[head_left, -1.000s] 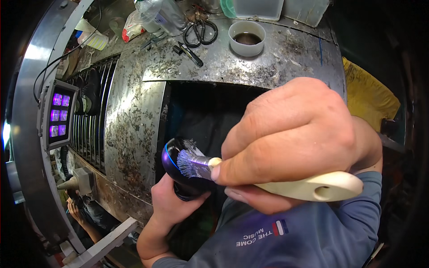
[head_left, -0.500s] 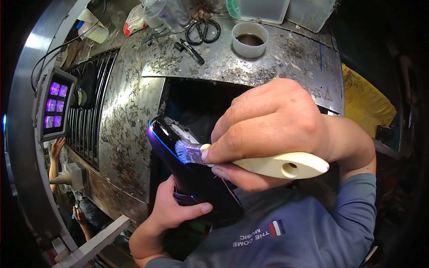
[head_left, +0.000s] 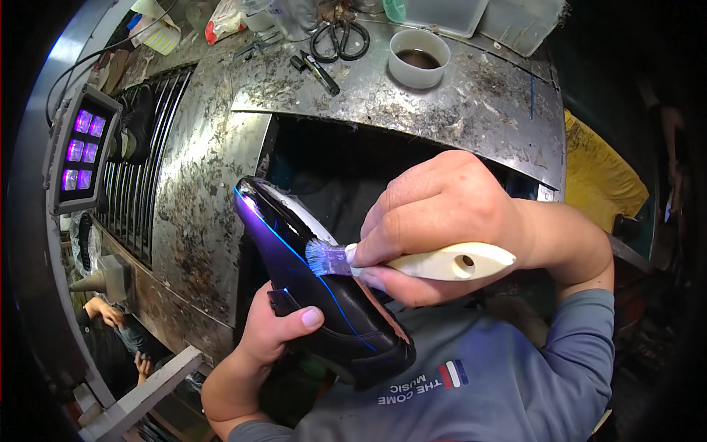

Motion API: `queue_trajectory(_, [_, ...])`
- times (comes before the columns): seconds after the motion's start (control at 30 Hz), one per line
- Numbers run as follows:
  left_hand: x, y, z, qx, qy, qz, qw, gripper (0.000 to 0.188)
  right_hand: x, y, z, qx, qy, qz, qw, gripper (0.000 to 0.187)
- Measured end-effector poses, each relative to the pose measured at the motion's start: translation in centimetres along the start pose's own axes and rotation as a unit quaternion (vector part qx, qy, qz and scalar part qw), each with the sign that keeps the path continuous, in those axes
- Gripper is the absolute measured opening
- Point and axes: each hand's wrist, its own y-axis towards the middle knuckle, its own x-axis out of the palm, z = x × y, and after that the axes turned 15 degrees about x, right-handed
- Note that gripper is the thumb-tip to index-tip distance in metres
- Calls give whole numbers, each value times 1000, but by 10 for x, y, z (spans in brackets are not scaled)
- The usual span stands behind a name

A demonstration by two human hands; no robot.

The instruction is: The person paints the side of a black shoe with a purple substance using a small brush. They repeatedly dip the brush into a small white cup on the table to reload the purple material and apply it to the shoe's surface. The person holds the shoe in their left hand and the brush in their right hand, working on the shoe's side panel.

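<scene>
My left hand (head_left: pixel 274 335) grips a glossy black shoe (head_left: pixel 317 283) from below, its toe pointing up and away from me. In my right hand (head_left: pixel 442 225) is a small brush with a cream handle (head_left: pixel 449 261). Its pale bristles (head_left: pixel 324 258) press on the shoe's side edge near the sole. The shoe sits above a dark opening in the stained metal worktop (head_left: pixel 206 169).
At the back of the worktop lie scissors (head_left: pixel 340 38), a dark pen-like tool (head_left: pixel 318 71), a white cup of dark liquid (head_left: pixel 418 57) and plastic tubs (head_left: pixel 442 13). A purple-lit lamp panel (head_left: pixel 79 151) and a slatted rack (head_left: pixel 140 177) stand at left. Another person's hands (head_left: pixel 110 317) show at lower left.
The shoe has turned from toe-on to lying lengthwise, showing its full side. The brush has slid along the shoe's edge, further from the toe.
</scene>
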Motion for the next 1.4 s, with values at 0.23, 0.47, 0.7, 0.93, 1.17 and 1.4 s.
queue_trajectory(0.23, [-3, 0, -4, 25, 0, 33, 999, 62, 10, -10, 3, 46, 42, -13, 998, 9])
queue_trajectory(0.47, [-10, -1, -11, 51, 7, 66, 996, 59, -4, -10, 5, 61, 71, -33, 995, 12])
queue_trajectory(0.7, [-21, -9, -24, 88, 37, 83, 992, 66, -107, 15, 71, 264, -263, 188, 909, 22])
queue_trajectory(0.93, [-16, -8, -26, 94, -1, 106, 990, 65, -110, 22, 147, 369, -467, 119, 795, 23])
queue_trajectory(1.17, [-23, -9, -29, 128, 27, 91, 987, 64, -121, 22, 112, 194, -355, 283, 869, 22])
queue_trajectory(1.4, [-15, -5, -21, 121, 29, 106, 987, 62, -107, 8, 127, 231, -307, 253, 888, 25])
